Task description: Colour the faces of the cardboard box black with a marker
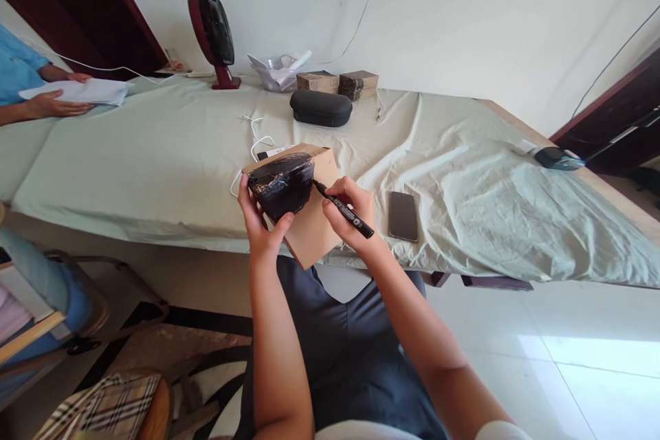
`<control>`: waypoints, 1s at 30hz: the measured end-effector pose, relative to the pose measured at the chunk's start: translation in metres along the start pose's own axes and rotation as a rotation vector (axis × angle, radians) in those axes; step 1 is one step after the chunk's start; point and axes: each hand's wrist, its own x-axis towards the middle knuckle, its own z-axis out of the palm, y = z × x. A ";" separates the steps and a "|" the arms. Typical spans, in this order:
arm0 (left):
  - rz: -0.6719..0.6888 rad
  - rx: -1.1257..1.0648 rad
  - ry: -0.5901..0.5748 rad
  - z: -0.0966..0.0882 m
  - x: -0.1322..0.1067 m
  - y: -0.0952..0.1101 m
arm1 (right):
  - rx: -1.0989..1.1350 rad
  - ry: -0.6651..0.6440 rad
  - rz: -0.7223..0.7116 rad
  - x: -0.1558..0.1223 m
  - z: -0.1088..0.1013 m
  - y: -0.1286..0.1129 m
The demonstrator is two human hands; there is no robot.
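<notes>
A brown cardboard box (314, 237) is tilted at the table's front edge, with a large patch of black ink (286, 185) over part of it. My left hand (265, 223) grips the box from its left side, thumb on the front face and fingers along the edge. Between the fingers of my right hand (355, 210) is a black marker pen (353, 216). Its tip meets the box at the right border of the inked patch. A dark phone (403, 216) lies on the cloth just right of my right hand.
Behind the box lie a black hard case (320, 108), two cardboard boxes (361, 84) with dark markings, a clear plastic basket (278, 74) and a fan (214, 34). A white cable (256, 137) curls nearby. At far left another person's hands (59, 104) hold white paper.
</notes>
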 end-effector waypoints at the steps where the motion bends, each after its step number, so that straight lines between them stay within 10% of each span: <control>1: 0.000 0.005 0.000 0.000 0.000 0.000 | 0.007 -0.001 -0.003 -0.002 0.001 0.001; 30: -0.021 -0.097 0.070 -0.002 0.000 -0.001 | 0.025 -0.088 0.016 -0.050 0.035 -0.016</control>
